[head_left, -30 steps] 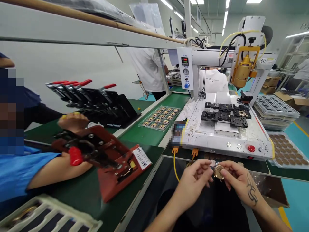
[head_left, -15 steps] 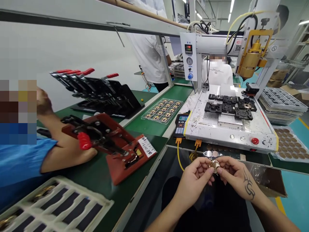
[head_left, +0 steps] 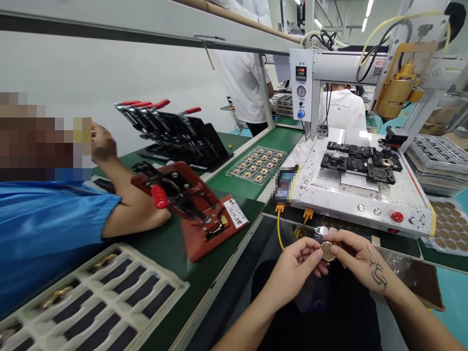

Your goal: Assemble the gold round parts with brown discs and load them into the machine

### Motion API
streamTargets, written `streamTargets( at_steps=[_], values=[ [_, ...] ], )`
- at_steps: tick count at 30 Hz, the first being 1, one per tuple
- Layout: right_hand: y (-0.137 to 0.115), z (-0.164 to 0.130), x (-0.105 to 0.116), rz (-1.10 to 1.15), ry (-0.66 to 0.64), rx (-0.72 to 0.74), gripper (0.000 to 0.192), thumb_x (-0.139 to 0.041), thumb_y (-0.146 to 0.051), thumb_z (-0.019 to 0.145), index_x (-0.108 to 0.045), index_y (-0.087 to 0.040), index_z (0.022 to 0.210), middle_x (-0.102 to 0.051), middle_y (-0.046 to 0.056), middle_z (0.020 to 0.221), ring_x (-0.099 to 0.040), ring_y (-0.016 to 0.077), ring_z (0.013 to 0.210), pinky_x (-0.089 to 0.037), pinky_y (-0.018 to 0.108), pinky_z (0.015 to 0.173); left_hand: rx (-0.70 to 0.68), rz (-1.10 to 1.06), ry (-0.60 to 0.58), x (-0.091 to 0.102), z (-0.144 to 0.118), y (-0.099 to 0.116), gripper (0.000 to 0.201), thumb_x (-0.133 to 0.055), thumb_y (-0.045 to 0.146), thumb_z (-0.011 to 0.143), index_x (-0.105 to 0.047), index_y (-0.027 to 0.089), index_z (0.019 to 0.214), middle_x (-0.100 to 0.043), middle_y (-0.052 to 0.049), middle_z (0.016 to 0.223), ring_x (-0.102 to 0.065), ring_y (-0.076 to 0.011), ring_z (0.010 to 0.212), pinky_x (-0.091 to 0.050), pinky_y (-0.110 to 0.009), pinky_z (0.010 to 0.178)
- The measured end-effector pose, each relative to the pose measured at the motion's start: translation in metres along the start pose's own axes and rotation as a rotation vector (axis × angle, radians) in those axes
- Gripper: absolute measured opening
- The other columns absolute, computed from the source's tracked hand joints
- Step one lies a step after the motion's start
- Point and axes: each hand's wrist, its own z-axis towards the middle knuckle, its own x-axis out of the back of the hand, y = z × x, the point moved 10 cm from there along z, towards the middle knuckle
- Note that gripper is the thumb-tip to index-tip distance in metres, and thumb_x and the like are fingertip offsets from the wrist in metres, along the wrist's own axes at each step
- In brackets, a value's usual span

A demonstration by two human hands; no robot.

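We note the green bench [head_left: 234, 192] running from near left to far centre, with a white shelf [head_left: 146, 29] overhead. At far right stands the dispensing machine [head_left: 365, 190] – white bed, black fixtures [head_left: 360, 163] on it, a gold head [head_left: 397, 90] above, a red button [head_left: 394, 216] on its near edge. A co-worker in a blue sleeve [head_left: 47, 234] sits at left, forearm resting on the bench beside a red clamp jig [head_left: 190, 204]; the co-worker's hand [head_left: 100, 144] is raised near a row of black clamps [head_left: 175, 134] with red handles. At near left lies a white slotted tray [head_left: 95, 302]. A clear tray of small parts [head_left: 259, 165] sits mid-bench, just left of the machine. Stacked trays [head_left: 437, 158] and a sheet of brown discs [head_left: 448, 222] lie at far right.

Our own hands meet low at centre, just near the machine's front edge. The left hand [head_left: 296, 270] and right hand [head_left: 360, 261] – the right one tattooed – both pinch a small round brass part [head_left: 327, 251] between thumb and fingertips, held in the air between them. Both hands are closed on it. Fine detail of the part is too small to make out.
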Motion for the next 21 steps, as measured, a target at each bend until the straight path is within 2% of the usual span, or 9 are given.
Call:
streamTargets(
  at_steps=[4, 7, 11, 14, 16, 18, 19, 21],
  values=[
    [0.007, 0.001, -0.021, 0.015, -0.092, 0.028, 0.032, -0.065, -0.039, 0.105, -0.069, -0.025, 0.133, -0.075, 0.004, 0.102, -0.07, 0.0204, 0.089, -0.057, 0.033, 0.081, -0.065, 0.136, 0.133, 0.022, -0.003, 0.011, 0.033, -0.075, 0.049, 0.092, -0.074, 0.016, 0.095, -0.07, -0.002, 0.075, -0.065, -0.0156, 0.067, -0.053, -0.028, 0.066],
    [0.006, 0.003, -0.036, 0.012, -0.176, 0.077, 0.033, -0.067, -0.035, 0.104, -0.065, -0.026, 0.136, -0.075, 0.004, 0.101, -0.069, 0.0193, 0.086, -0.057, 0.032, 0.078, -0.106, 0.194, 0.165, 0.033, -0.006, 0.022, 0.032, -0.073, 0.047, 0.093, -0.074, 0.016, 0.101, -0.068, -0.001, 0.078, -0.061, -0.0143, 0.066, -0.051, -0.027, 0.065],
    [-0.019, 0.011, -0.049, -0.12, -0.278, 0.267, 0.043, -0.069, -0.028, 0.102, -0.059, -0.03, 0.144, -0.071, 0.004, 0.104, -0.068, 0.0191, 0.087, -0.057, 0.032, 0.081, -0.097, 0.132, 0.125, 0.04, -0.009, 0.027, 0.04, -0.079, 0.046, 0.09, -0.067, 0.017, 0.114, -0.064, 0.003, 0.078, -0.059, -0.0126, 0.064, -0.051, -0.026, 0.063],
    [-0.036, 0.015, -0.062, -0.259, -0.344, 0.421, 0.037, -0.065, -0.023, 0.102, -0.062, -0.029, 0.139, -0.069, 0.005, 0.105, -0.066, 0.0196, 0.088, -0.056, 0.033, 0.082, -0.102, 0.151, 0.127, 0.044, -0.015, 0.028, 0.038, -0.078, 0.042, 0.091, -0.064, 0.019, 0.116, -0.061, 0.005, 0.075, -0.057, -0.0115, 0.062, -0.049, -0.025, 0.063],
    [-0.041, 0.017, -0.068, -0.291, -0.337, 0.509, 0.034, -0.064, -0.02, 0.101, -0.063, -0.028, 0.134, -0.069, 0.006, 0.104, -0.066, 0.0193, 0.086, -0.056, 0.031, 0.079, -0.131, 0.23, 0.148, 0.048, -0.023, 0.035, 0.034, -0.076, 0.039, 0.092, -0.064, 0.019, 0.118, -0.064, 0.004, 0.077, -0.06, -0.0127, 0.064, -0.05, -0.026, 0.065],
    [-0.043, 0.02, -0.072, -0.291, -0.309, 0.572, 0.037, -0.064, -0.018, 0.099, -0.061, -0.027, 0.135, -0.069, 0.005, 0.103, -0.067, 0.0186, 0.084, -0.057, 0.03, 0.076, -0.22, 0.385, 0.225, 0.059, -0.036, 0.057, 0.031, -0.075, 0.035, 0.094, -0.066, 0.02, 0.12, -0.07, -0.001, 0.087, -0.066, -0.0162, 0.075, -0.053, -0.028, 0.071],
    [-0.042, 0.022, -0.072, -0.287, -0.288, 0.591, 0.039, -0.064, -0.018, 0.099, -0.06, -0.027, 0.136, -0.069, 0.005, 0.102, -0.067, 0.0181, 0.083, -0.057, 0.029, 0.075, -0.304, 0.48, 0.302, 0.069, -0.046, 0.077, 0.029, -0.074, 0.034, 0.094, -0.068, 0.021, 0.119, -0.073, -0.003, 0.094, -0.068, -0.018, 0.082, -0.054, -0.029, 0.075],
    [-0.041, 0.026, -0.068, -0.278, -0.241, 0.605, 0.039, -0.065, -0.02, 0.099, -0.059, -0.027, 0.137, -0.069, 0.003, 0.097, -0.068, 0.0171, 0.078, -0.058, 0.027, 0.072, -0.543, 0.693, 0.522, 0.092, -0.075, 0.133, 0.02, -0.071, 0.033, 0.097, -0.071, 0.021, 0.113, -0.075, -0.006, 0.102, -0.07, -0.02, 0.091, -0.054, -0.031, 0.082]
  ],
)
